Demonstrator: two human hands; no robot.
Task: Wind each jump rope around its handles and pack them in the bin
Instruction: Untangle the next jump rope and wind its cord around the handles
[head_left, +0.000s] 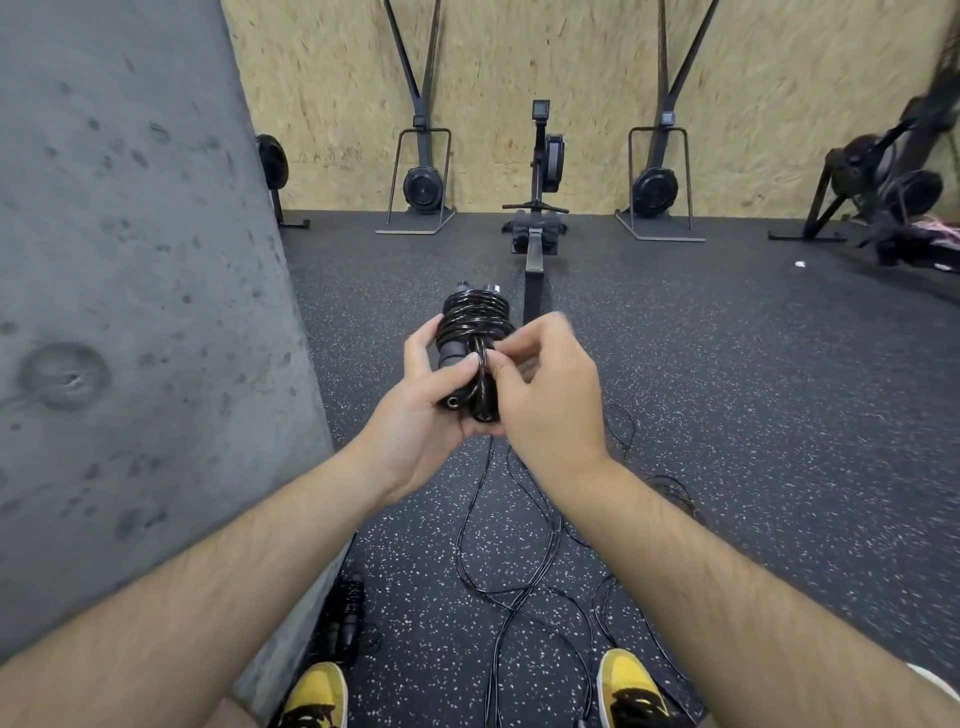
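A black jump rope (470, 325) is wound in several coils around its two handles, which point away from me at chest height. My left hand (426, 410) grips the handles from below and the left. My right hand (545, 384) pinches a strand of the cord beside the near end of the bundle. Loose black rope (514, 577) lies in loops on the speckled floor below my hands. Another wound black rope (345, 618) lies on the floor beside the concrete pillar. No bin is in view.
A grey concrete pillar (130, 312) fills the left side. A rowing machine (537, 218) stands straight ahead, with ski trainers (423, 182) against the wooden wall. More black equipment (893, 187) sits at the far right. My yellow shoes (626, 686) are at the bottom.
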